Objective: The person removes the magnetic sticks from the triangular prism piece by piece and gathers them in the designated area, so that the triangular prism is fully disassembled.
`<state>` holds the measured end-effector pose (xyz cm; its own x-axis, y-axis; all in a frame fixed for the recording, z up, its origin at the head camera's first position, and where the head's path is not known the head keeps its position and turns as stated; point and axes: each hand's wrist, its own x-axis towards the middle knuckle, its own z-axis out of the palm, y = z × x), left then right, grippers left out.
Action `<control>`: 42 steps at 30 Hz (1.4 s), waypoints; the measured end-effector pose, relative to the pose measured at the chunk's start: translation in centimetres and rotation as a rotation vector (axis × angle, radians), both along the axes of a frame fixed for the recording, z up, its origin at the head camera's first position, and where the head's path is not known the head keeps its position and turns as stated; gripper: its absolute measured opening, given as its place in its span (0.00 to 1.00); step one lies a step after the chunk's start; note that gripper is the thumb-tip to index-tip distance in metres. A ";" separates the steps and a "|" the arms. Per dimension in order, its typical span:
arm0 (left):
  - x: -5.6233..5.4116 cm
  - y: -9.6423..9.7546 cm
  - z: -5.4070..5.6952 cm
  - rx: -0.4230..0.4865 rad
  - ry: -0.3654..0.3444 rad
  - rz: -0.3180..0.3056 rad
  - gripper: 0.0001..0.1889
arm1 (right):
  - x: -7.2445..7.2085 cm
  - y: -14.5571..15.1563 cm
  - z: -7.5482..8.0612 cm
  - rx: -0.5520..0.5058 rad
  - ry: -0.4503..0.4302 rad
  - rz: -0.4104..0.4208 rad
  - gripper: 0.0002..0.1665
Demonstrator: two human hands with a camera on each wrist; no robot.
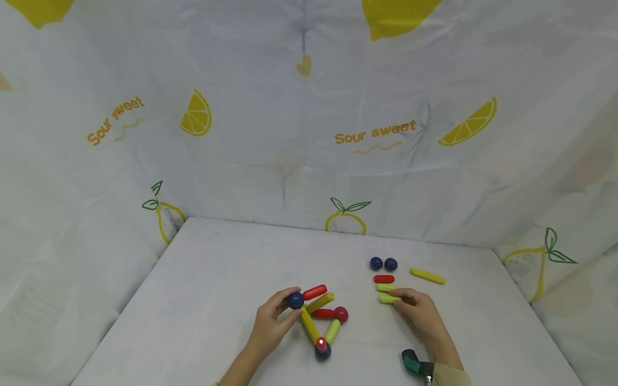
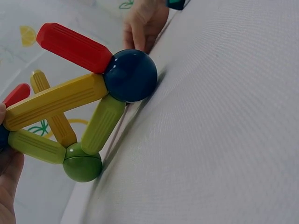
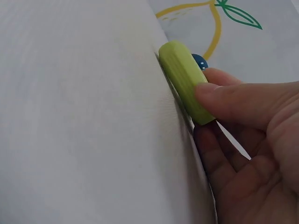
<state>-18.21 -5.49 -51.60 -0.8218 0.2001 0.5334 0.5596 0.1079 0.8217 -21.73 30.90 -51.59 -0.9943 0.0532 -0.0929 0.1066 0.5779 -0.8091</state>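
Note:
My left hand (image 1: 268, 325) holds a dark blue ball (image 1: 295, 300) between thumb and fingers. That ball is one corner of a frame of magnetic rods and balls. Yellow, red and lime rods link it to a red ball (image 1: 340, 314), another blue ball (image 2: 131, 75) and a green ball (image 2: 82, 162). Red rods stick out from both blue balls. To the right, my right hand (image 1: 422, 315) pinches a short lime magnetic rod (image 3: 184, 81) at one end, with the thumb on its near side. A second lime rod (image 1: 385, 288) lies just beyond it, by the fingertips.
Two loose blue balls (image 1: 376, 263) sit side by side farther back on the white table (image 1: 207, 268). A short red rod (image 1: 383, 279) lies in front of them, a long yellow rod (image 1: 427, 276) to their right. A lemon-print cloth (image 1: 270, 161) hangs behind the table.

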 end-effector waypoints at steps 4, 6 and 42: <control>-0.1 0.0 0.0 0.002 0.005 0.002 0.23 | -0.1 0.1 -0.4 0.003 0.015 -0.003 0.15; -0.1 0.0 -0.1 0.002 0.002 0.002 0.23 | -0.2 0.1 -0.5 0.023 0.034 -0.007 0.16; 0.7 0.2 1.6 0.029 -0.048 -0.009 0.22 | 2.1 -12.3 3.1 -0.395 0.000 0.341 0.25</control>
